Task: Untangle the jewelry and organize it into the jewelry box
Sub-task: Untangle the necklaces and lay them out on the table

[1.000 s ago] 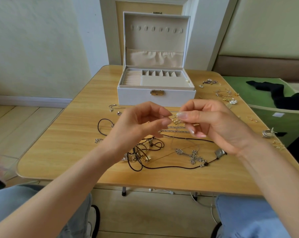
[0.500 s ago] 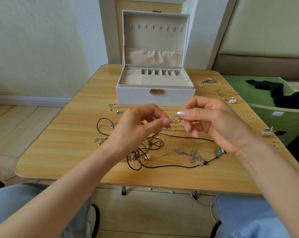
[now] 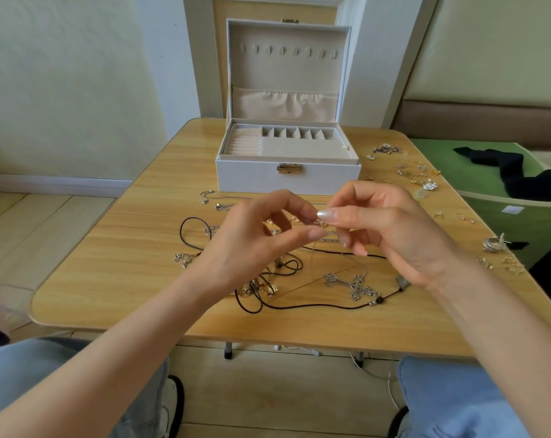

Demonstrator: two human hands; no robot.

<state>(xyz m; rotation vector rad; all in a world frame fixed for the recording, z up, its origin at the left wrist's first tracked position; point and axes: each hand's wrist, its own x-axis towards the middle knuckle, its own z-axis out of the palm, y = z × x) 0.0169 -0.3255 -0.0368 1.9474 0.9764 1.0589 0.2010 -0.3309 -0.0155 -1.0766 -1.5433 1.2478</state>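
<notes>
Home room: low wooden table point(image 3: 116, 248), plank floor point(image 3: 24, 222), green bin point(image 3: 521, 222) holding dark clothing point(image 3: 505, 172) (domestic clutter).

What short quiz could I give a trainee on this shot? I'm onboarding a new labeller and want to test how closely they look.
1. True or false: the jewelry box has its lid shut.
2. Where does the silver cross pendant lie? A) in the box's tray; B) on the table; C) in the green bin.
3. Short answer: which hands pinch the small gold piece held above the table?

Key: 1 false, the lid stands open. 2 B. 3 both, the left hand and the right hand.
</notes>
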